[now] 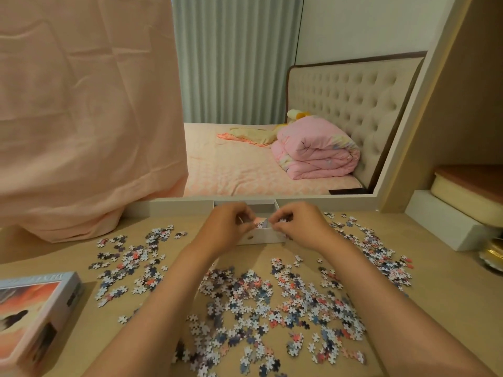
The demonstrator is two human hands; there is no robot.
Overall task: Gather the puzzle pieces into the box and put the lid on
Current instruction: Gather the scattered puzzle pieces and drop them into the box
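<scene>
Both your hands meet over the white box (260, 236) at centre frame, just below the mirror (272, 104). Your left hand (227, 224) has its fingers curled closed around a few puzzle pieces, a pink one showing at the fingertips over the box opening. Your right hand (296, 227) is likewise closed in a pinch on a small cluster of pieces at the box's near-right edge.

Most of the puzzle pieces (266, 303) lie loose on the wooden table (68, 265), spread from centre-left through the lower centre to the right edge of the frame. The lid (35, 317), with its printed picture, lies at lower left, well apart from the box.

Risks, as judged: the box is small and shallow-looking, so pieces released from above its rim may bounce out or drop behind it, against the mirror frame. Your forearms pass directly over the thickest scatter in the lower centre; a dragged wrist could sweep pieces off the near table edge. Pieces at far right lie near the white ledge (446, 227) and a gold-rimmed object (492, 254), where strays could lodge.

The pink cloth (81, 118) hanging at upper left touches the table's far-left part and could hide pieces pushed that way.
</scene>
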